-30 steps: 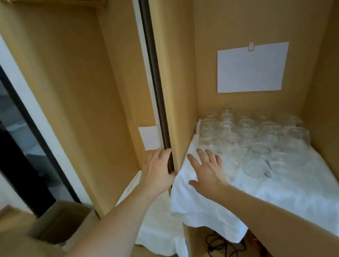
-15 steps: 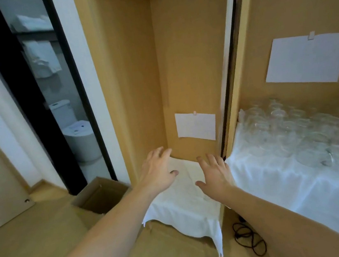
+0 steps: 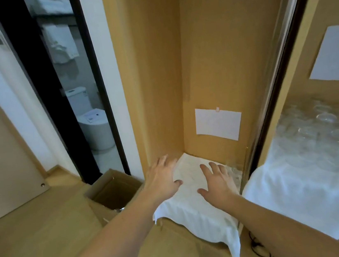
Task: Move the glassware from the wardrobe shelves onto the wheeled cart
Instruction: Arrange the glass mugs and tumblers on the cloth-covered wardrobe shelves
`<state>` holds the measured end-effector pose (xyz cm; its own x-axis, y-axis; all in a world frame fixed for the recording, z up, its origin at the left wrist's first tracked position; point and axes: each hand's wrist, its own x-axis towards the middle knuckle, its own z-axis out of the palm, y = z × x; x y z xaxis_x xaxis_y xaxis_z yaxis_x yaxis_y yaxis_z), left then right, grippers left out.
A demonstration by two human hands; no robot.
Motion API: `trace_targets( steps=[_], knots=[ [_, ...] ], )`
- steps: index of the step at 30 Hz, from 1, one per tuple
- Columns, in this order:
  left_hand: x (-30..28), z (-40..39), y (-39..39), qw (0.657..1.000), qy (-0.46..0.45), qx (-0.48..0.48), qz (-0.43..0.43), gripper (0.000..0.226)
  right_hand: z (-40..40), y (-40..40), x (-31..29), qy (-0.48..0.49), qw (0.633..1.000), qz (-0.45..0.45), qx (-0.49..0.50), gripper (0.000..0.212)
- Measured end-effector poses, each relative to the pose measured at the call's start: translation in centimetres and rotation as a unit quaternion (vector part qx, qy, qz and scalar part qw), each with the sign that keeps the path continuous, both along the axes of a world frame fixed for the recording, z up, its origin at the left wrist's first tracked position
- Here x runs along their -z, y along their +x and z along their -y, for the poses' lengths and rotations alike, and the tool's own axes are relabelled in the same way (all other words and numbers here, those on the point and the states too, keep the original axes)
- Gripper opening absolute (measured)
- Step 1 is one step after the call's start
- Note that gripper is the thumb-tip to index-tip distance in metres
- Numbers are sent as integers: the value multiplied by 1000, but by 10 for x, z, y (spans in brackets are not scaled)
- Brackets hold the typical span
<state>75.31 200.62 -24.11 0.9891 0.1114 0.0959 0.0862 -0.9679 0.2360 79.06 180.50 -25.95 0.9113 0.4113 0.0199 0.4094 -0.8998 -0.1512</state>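
Observation:
Several clear glass pieces (image 3: 319, 123) stand blurred on a white cloth (image 3: 300, 180) in the right wardrobe compartment. The left compartment holds a shelf under another white cloth (image 3: 198, 206), with something clear and glassy (image 3: 233, 171) at its right rear corner. My left hand (image 3: 162, 179) hovers with fingers spread over that cloth's left edge. My right hand (image 3: 216, 180) is stretched out flat over the cloth, fingers straight, just left of the glassy thing. Neither hand holds anything. No cart is in view.
An open cardboard box (image 3: 112, 192) sits on the wooden floor left of the wardrobe. A sliding door edge (image 3: 274, 97) divides the compartments. A black cable (image 3: 260, 250) lies below the shelf. A dark doorway with a toilet (image 3: 92, 125) is at left.
The view has swung left, from the right compartment to the left one. The sliding door now stands further right. Both hands have moved over the left shelf's cloth.

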Motion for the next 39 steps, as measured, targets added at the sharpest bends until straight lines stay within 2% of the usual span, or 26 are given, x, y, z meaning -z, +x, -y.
trace_targets(
  steps=[13,19,22,28,33,39],
  knots=[
    [37,-23,135,991,41,27,-121,78,-42,136,56,42,993,-95,49,81],
    [67,-16,179,986,14,33,-160,77,-35,164,93,30,987,-140,74,79],
    [79,-11,199,985,20,65,-156,78,-34,178,97,32,984,-152,89,77],
    [100,-6,250,983,-38,57,-168,82,-26,208,110,25,980,-159,116,74],
    [134,3,296,970,-36,102,-216,83,-21,222,139,21,970,-178,167,76],
    [167,23,363,961,-64,154,-222,81,-14,259,168,29,942,-208,261,75]
  ],
)
